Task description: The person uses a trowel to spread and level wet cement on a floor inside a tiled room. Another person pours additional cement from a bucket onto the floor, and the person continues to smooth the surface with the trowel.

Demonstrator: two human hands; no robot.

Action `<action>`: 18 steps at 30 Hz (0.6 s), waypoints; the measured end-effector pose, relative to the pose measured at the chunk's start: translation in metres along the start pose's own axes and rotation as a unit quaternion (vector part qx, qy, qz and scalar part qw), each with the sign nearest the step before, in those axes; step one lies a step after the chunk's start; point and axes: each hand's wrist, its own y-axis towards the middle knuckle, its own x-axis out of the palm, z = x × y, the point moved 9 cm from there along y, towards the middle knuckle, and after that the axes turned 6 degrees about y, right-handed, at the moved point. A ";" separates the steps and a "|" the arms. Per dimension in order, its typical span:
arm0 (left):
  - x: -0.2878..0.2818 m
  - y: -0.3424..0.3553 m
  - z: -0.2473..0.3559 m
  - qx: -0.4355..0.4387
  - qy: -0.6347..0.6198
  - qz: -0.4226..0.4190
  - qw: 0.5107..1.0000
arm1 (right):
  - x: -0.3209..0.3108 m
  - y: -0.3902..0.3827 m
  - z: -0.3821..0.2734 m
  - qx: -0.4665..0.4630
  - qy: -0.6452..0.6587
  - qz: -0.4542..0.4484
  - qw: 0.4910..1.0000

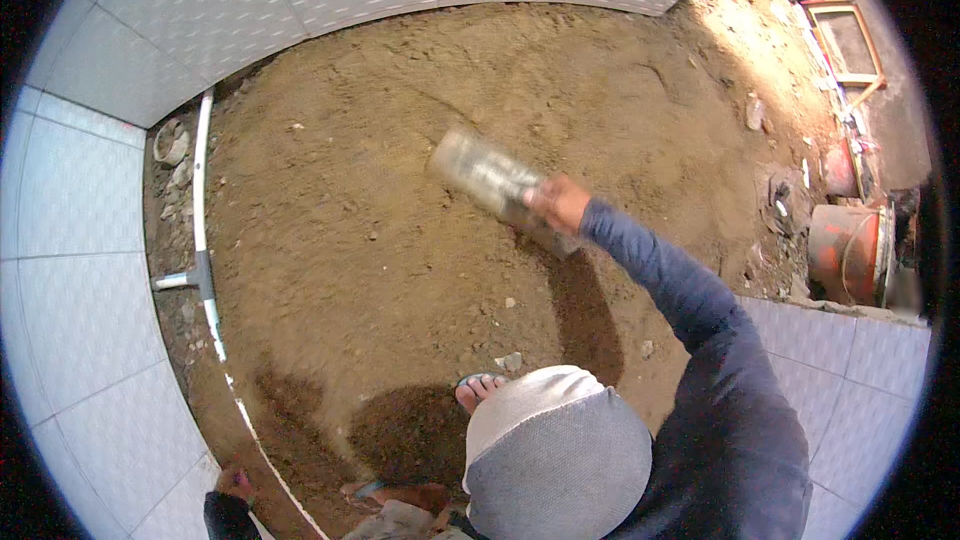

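Observation:
My right hand (562, 205) reaches out over the brown sandy ground (370, 160) at the middle. It is closed on a flat, rectangular, greyish board (490, 176), blurred by motion, which lies low over the sand or against it; I cannot tell which. Dark, damp-looking strips mark the sand below the board. At the lower left, my left hand (236, 484) comes out of a dark sleeve beside the tiled wall, near a thin pale edge. It is small in view and its fingers do not show clearly.
A white pipe (200, 175) with a side branch runs along the left tiled wall (80, 200). An orange bucket (845, 252) and a wooden frame (846, 43) stand at right. A sandaled foot (480, 388) is on the sand; a grey-and-white fabric-covered dome (560, 450) fills the lower middle.

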 end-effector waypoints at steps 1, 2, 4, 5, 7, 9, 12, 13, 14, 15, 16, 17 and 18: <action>-0.011 -0.002 0.010 0.014 -0.024 0.022 0.999 | 0.019 -0.019 -0.038 -0.096 -0.083 0.007 0.992; -0.023 -0.003 0.035 0.035 -0.046 0.040 0.998 | 0.009 -0.021 -0.060 -0.134 -0.136 0.059 0.980; -0.049 -0.034 0.040 0.052 -0.047 0.046 0.996 | -0.006 -0.005 -0.117 -0.226 -0.219 0.148 0.937; -0.059 -0.034 0.083 0.072 0.020 0.038 0.996 | -0.040 0.015 -0.124 -0.237 -0.288 0.241 0.896; -0.097 -0.057 0.182 0.066 0.202 0.032 0.977 | -0.098 0.058 -0.149 -0.225 -0.372 0.334 0.836; -0.136 -0.067 0.155 0.002 0.060 0.049 0.997 | -0.122 0.113 -0.151 -0.209 -0.445 0.304 0.816; -0.193 -0.090 0.095 0.034 0.072 0.194 0.978 | -0.084 0.103 -0.135 -0.272 -0.445 0.164 0.838; -0.200 -0.087 0.098 -0.022 0.015 0.183 0.983 | -0.075 0.083 -0.113 -0.266 -0.467 0.116 0.836; -0.208 -0.095 0.099 0.000 -0.018 0.168 0.986 | -0.064 0.055 -0.100 -0.244 -0.482 0.062 0.839; -0.217 -0.097 0.105 -0.003 0.022 0.183 0.983 | -0.063 0.030 -0.091 -0.220 -0.498 0.013 0.839; -0.223 -0.092 0.115 -0.001 0.061 0.198 0.978 | -0.069 0.013 -0.069 -0.284 -0.487 -0.016 0.826; -0.228 -0.085 0.106 0.009 0.077 0.202 0.976 | -0.064 -0.002 -0.083 -0.385 -0.446 -0.010 0.808; -0.237 -0.074 0.087 0.015 0.092 0.209 0.973 | -0.061 -0.018 -0.102 -0.485 -0.400 -0.005 0.778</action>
